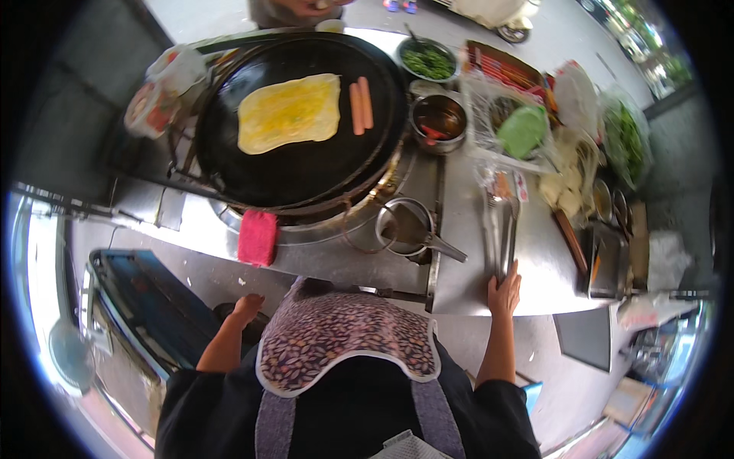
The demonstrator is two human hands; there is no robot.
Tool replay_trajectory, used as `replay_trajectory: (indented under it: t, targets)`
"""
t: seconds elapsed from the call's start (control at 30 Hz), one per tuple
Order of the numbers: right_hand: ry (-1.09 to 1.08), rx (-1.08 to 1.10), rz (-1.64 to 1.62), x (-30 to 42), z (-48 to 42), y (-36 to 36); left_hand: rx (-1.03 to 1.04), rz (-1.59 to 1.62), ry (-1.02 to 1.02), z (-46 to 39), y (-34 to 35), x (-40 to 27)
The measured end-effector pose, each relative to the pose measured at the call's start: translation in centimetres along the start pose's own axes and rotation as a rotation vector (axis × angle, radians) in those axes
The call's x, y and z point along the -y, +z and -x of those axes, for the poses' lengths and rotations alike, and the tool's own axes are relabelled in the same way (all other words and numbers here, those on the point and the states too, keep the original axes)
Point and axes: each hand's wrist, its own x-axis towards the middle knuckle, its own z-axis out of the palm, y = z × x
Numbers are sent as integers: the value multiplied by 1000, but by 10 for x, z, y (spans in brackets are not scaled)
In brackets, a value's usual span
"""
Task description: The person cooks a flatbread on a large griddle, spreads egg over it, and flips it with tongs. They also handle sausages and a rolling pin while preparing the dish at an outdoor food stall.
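Observation:
My right hand [504, 292] is at the near end of a pair of metal tongs [500, 235], thumb on one side and fingers on the other; the tongs lie on the steel counter. Away from the counter, my left hand [248, 308] hangs low beside my apron, with nothing seen in it; its fingers are too small to judge. On the round black griddle [298, 178] lies a flat yellow egg-coated pancake [289, 115]. Two pink sausages [361, 106] rest side by side to its right.
A scraper [441, 245] leans in a steel pot [385, 229] below the griddle. Behind stand a sauce pot [438, 120] and a bowl of chopped greens [428, 62]. A red cloth [257, 238] hangs at the front edge. Someone [292, 14] stands across the counter.

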Motion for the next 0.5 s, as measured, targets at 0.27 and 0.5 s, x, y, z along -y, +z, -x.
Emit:
replay_trajectory:
  t: [0.27,0.5]
  targets:
    - [-424,-208,-382,132,0,-23,11,479,-343,-53,-95,-20]
    - [-840,58,-28,297,-50,-39,-320,178,-44,-57,-19,33]
